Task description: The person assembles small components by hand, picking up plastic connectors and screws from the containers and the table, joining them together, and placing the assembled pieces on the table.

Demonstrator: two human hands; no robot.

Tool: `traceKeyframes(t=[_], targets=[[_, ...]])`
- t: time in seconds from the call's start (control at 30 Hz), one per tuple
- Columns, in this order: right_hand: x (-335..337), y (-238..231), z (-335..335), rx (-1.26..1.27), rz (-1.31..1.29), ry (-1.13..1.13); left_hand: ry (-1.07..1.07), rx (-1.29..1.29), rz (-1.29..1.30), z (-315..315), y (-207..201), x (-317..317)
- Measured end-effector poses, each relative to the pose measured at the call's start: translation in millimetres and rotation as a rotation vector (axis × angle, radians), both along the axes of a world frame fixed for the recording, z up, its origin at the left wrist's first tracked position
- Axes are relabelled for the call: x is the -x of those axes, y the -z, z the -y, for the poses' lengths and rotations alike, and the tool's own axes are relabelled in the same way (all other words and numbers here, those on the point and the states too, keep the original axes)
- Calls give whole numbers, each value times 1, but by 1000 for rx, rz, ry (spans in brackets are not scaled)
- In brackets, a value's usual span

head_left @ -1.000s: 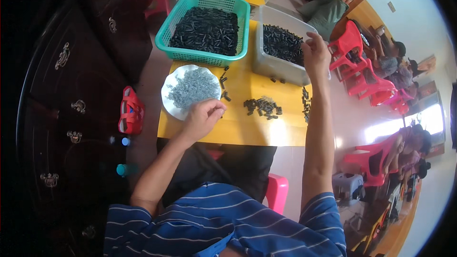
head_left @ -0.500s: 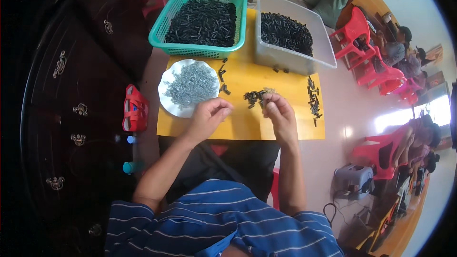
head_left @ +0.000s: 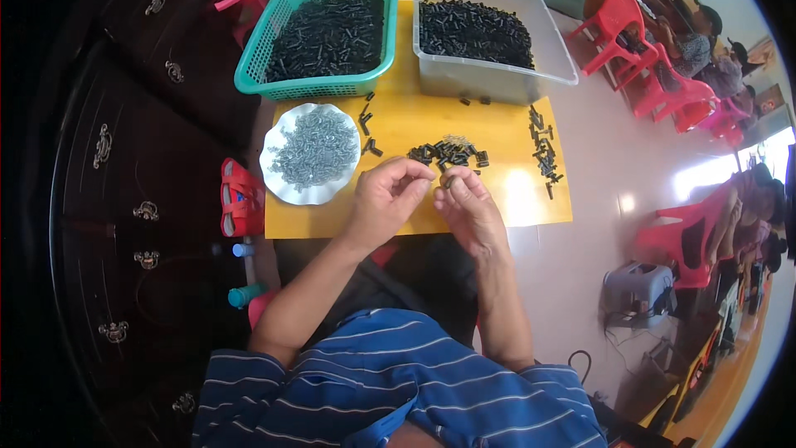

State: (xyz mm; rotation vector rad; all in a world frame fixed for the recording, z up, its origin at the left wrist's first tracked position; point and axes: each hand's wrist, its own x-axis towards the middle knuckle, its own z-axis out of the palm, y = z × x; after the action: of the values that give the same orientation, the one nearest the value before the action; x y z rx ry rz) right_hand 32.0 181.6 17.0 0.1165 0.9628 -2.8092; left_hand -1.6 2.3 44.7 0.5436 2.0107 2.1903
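Over the near edge of the yellow table, my two hands meet, fingertips almost touching. Thumb and fingers of my left hand are pinched; whatever they hold is too small to make out. A small black tube shows partly between the pinched fingertips of my right hand. Just beyond my fingers lies a loose pile of short black tubes, with some small silvery pieces among them. To the left of my left hand, a white wavy-rimmed plate holds a heap of small silvery metal pieces.
A green basket and a translucent bin, both filled with black tubes, stand at the back. More black tubes lie along the right edge. A red bag is beside dark drawers. Other people sit at the right.
My right hand has drawn back from the pile toward my left hand. My left hand has moved right, so the fingertips now nearly meet. The whole view has shifted slightly.
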Motion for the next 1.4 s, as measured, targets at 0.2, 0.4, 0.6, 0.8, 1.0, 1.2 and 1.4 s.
traceKeyframes(t=[0.2,0.4,0.6,0.8,1.0,1.2,1.4], targets=[[-1,2,-3,-97,15,46,-23,18,-68,-13,-3,-4],[2,-2,-1,-183,28,87,-77,131,-139,-10,-11,-1],[2,-2,4,-320,-64,110,-126,210,-221,-8,-18,1],[-3,4,0,-380,-114,46,-37,271,-229,3,-27,4],[-6,4,0,-260,-50,-104,220,166,-2,16,-34,3],[-3,-3,-1,-141,-66,-160,85,215,-251,9,-35,-2],[-2,-5,-6,-84,-31,-198,124,84,-219,6,-26,-5]])
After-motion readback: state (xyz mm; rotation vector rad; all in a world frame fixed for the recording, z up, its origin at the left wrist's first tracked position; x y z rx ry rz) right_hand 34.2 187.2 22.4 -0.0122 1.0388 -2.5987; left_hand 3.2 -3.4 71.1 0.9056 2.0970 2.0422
